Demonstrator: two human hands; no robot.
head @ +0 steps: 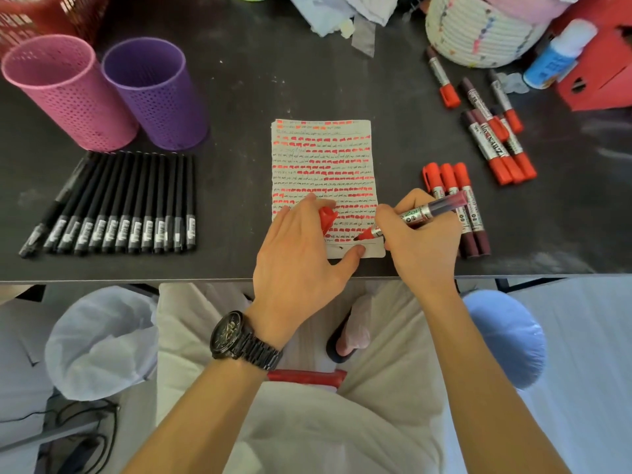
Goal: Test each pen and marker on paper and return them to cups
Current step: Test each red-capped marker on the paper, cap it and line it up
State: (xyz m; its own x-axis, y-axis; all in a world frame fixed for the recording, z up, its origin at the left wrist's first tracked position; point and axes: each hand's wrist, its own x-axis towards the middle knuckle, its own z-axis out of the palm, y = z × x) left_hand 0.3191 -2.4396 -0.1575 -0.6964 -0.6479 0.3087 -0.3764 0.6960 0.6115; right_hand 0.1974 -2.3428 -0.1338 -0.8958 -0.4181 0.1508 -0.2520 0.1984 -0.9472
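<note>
A sheet of paper (323,159) covered in rows of red and black marks lies in the middle of the dark table (239,97). My right hand (422,248) grips an uncapped red marker (424,213), its tip touching the paper's lower edge. My left hand (301,248) rests on the paper's lower left and holds the red cap (327,218) between its fingers. A pink cup (68,94) and a purple cup (154,94) stand at the back left, both looking empty. Several black pens (116,203) lie in a row in front of them.
Three capped red markers (458,196) lie just right of the paper, several more (492,131) further back right. A white woven basket (478,29), a glue bottle (557,56) and a red box (605,63) crowd the back right. The table's front edge (136,278) runs below my hands.
</note>
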